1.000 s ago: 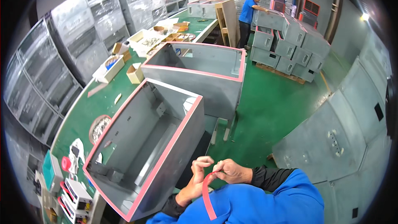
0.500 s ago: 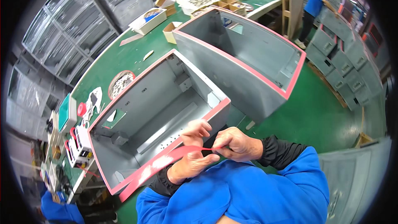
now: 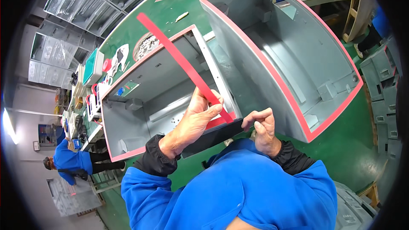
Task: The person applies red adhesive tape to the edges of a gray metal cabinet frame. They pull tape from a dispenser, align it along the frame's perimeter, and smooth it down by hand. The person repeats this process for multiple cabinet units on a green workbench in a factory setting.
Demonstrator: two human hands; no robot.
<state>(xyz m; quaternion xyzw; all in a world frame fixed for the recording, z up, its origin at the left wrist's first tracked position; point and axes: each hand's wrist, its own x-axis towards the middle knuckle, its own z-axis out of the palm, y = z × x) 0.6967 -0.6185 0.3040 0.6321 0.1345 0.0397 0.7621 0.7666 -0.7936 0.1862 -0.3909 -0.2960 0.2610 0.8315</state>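
In the head view, my left hand pinches a red foam-like strip between thumb and fingers. Its long free end slants up to the far left, over an open grey metal box. The strip's lower end lies at that box's near right corner, where a red piece runs along the rim. Just right of this corner is my right hand, its fingers loosely curled, thumb and forefinger apart, nothing visible in them. Red edging covers other rims of this box; its right rim shows pale and bare.
A second grey box with red edging stands to the right. On the green table lie a round tray of small parts, a red roll and a white glove. A person in blue stands far left.
My left hand has turned and swung the strip's free end up from the lower left to the far left. My right hand has let go of the strip and moved right. The view has shifted.
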